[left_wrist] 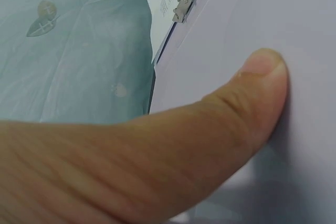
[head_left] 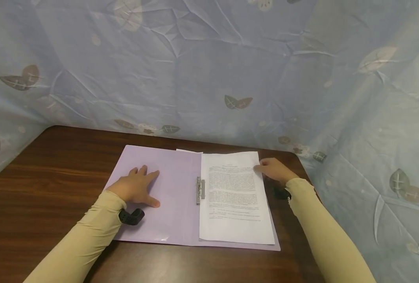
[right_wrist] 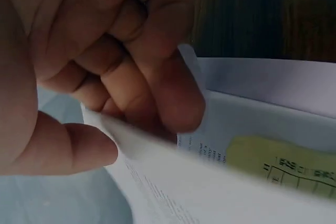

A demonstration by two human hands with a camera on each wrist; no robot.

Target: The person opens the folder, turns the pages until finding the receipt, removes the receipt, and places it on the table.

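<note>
A light purple folder (head_left: 174,212) lies spread on the table, with a metal clip (head_left: 198,190) near its fold. Over its right side lie printed paper sheets (head_left: 234,232). My left hand (head_left: 133,188) rests on the left cover, fingers spread; its thumb (left_wrist: 231,106) presses the plastic in the left wrist view. At the sheets' upper right edge, my right hand (head_left: 274,169) pinches paper, thumb (right_wrist: 79,148) in front and curled fingers behind. In the right wrist view the lifted sheet bows away from a yellow printed piece (right_wrist: 283,163) beneath, partly hidden.
The dark wooden table (head_left: 35,188) extends to the left of the folder and in front of it. Patterned fabric (head_left: 202,78) hangs behind the table and along its right side. A white paper corner (head_left: 189,151) sticks out past the folder's top edge.
</note>
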